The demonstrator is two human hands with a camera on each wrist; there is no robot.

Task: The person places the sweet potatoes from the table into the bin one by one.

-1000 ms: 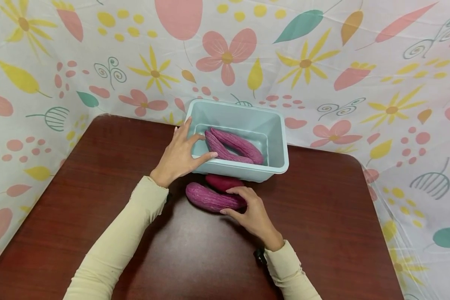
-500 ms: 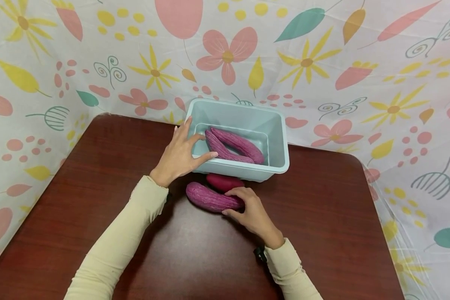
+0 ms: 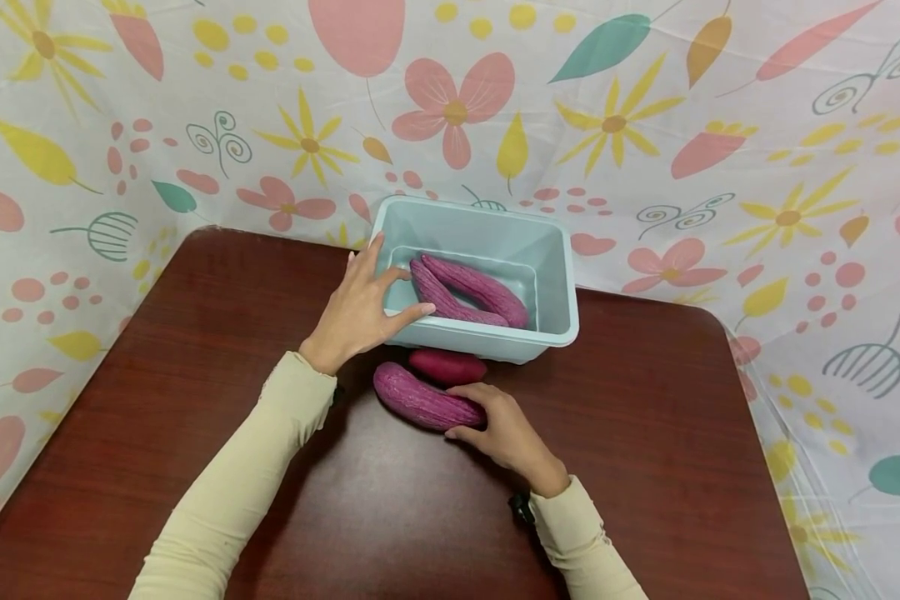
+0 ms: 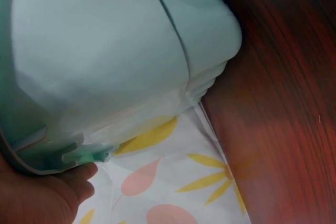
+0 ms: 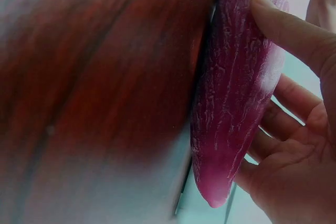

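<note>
At the far left we saw the flowered cloth [image 3: 37, 250], which ran behind the table [image 3: 660, 417] to the far right. Next came the left sleeve [image 3: 247, 467], pale yellow. The left hand [image 3: 354, 315] gripped the left end of the pale blue tub [image 3: 487, 337], its thumb over the near rim and its forefinger over the left one. Inside the tub, the first eggplant [image 3: 450, 298] lay nearer the front wall and the second eggplant [image 3: 483, 286] behind it; we saw them close at both ends, with a gap midway. The third eggplant [image 3: 423, 402] was in front of the tub, and just behind it lay a red vegetable [image 3: 447, 367], darker and smoother. The right hand [image 3: 506, 429] grasped the right part of the third eggplant, its thumb on the near side and its fingers on the far side. Beyond it we made out a black device [image 3: 521, 510] at the wrist, then the right sleeve [image 3: 585, 537].
</note>
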